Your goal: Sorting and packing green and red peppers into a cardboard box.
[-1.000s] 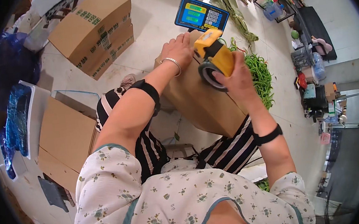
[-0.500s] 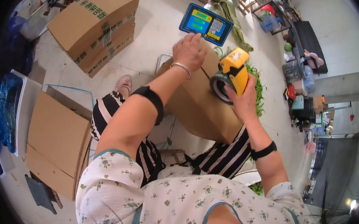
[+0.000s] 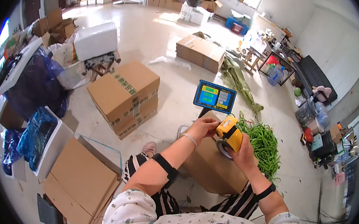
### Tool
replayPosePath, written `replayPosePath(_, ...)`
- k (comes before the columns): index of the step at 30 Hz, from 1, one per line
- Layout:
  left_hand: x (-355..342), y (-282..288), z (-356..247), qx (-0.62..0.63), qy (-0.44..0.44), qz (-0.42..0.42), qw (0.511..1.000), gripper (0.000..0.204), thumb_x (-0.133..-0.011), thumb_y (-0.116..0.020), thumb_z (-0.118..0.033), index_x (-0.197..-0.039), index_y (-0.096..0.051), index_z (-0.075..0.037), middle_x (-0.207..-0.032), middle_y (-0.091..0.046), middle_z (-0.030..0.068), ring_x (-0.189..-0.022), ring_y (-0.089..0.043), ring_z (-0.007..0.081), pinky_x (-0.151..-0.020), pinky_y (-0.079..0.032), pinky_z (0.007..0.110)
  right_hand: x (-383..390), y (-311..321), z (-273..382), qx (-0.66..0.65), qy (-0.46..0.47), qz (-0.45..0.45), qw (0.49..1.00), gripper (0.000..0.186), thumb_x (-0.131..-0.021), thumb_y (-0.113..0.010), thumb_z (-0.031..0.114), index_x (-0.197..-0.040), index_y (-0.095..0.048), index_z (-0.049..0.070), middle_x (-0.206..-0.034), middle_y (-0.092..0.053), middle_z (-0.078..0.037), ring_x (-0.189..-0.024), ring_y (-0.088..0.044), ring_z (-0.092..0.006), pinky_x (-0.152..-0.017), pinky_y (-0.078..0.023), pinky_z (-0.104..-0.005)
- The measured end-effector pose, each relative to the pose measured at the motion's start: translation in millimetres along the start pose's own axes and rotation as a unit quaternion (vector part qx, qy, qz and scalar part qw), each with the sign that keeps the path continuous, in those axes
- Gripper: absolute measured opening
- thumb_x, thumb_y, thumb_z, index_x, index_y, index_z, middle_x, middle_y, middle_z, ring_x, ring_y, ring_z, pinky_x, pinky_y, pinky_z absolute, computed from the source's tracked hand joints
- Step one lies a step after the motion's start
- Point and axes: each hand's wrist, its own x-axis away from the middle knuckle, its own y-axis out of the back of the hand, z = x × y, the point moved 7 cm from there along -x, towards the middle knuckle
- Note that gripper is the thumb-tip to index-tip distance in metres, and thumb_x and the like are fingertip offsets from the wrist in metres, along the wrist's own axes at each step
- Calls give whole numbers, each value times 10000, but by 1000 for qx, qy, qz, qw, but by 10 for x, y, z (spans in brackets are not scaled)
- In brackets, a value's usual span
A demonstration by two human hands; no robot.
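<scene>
A brown cardboard box [image 3: 209,168] rests in front of my knees. My right hand [image 3: 242,152] grips a yellow tape dispenser [image 3: 228,136] held above the box's far end. My left hand [image 3: 203,128] reaches across and touches the dispenser's front, fingers curled at the tape end. A blue-faced scale display [image 3: 215,96] stands just beyond the box.
A pile of green beans [image 3: 264,145] lies on the floor to the right. Stacked sealed cartons [image 3: 125,97] stand ahead left, flattened cardboard sheets [image 3: 77,183] lie at my left, and white foam boxes with blue bags [image 3: 38,138] sit further left. More cartons [image 3: 200,51] stand behind.
My head has tilted up, so the room beyond shows. My left hand moved from the box top to the dispenser's front. The right hand still holds the dispenser.
</scene>
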Motion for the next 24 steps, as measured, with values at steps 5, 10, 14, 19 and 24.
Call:
replayPosePath(5, -6, 30, -3, 94, 55, 20, 994, 167, -865, -564, -223, -939, -592, -76, -829, -615, 9, -713, -580, 97, -647, -469, 230, -40, 22, 67, 15, 8, -2, 1000, 619, -652, -743, 188, -1123, -374, 28, -965, -545, -195, -874, -550, -382, -737, -446, -414)
replayPosePath(10, -23, 78, -19, 20, 32, 35, 999, 200, -878, -542, -235, -966, -576, -59, -848, -613, 22, -740, -585, 108, -646, -470, 231, -35, -16, 115, 36, 43, -15, 998, 592, -694, -715, 278, -1114, -388, 19, -939, -527, -182, -854, -538, -368, -706, -455, -419)
replayPosePath(14, 25, 42, -186, -106, -32, -5, 994, 205, -885, -524, -240, -976, -575, -64, -838, -604, 19, -747, -575, 101, -633, -447, 211, -42, -18, 96, 38, 36, -11, 999, 606, -690, -717, 272, -1128, -384, 19, -953, -525, -182, -870, -534, -366, -714, -454, -420)
replayPosePath(19, -84, 91, 29, -19, 22, -31, 999, 179, -897, -484, -200, -1013, -547, -79, -831, -595, 14, -701, -551, 94, -621, -442, 224, -44, -13, 92, 46, 64, -27, 997, 615, -682, -722, 250, -1131, -382, 3, -962, -525, -189, -881, -536, -363, -713, -452, -417)
replayPosePath(24, -243, 195, 342, 175, 92, -26, 980, 114, -890, -510, -185, -936, -559, -93, -823, -620, 15, -769, -591, 116, -700, -482, 318, -69, -24, 181, 53, 66, -15, 996, 609, -691, -712, 264, -1130, -383, -3, -958, -524, -187, -867, -537, -364, -703, -451, -418)
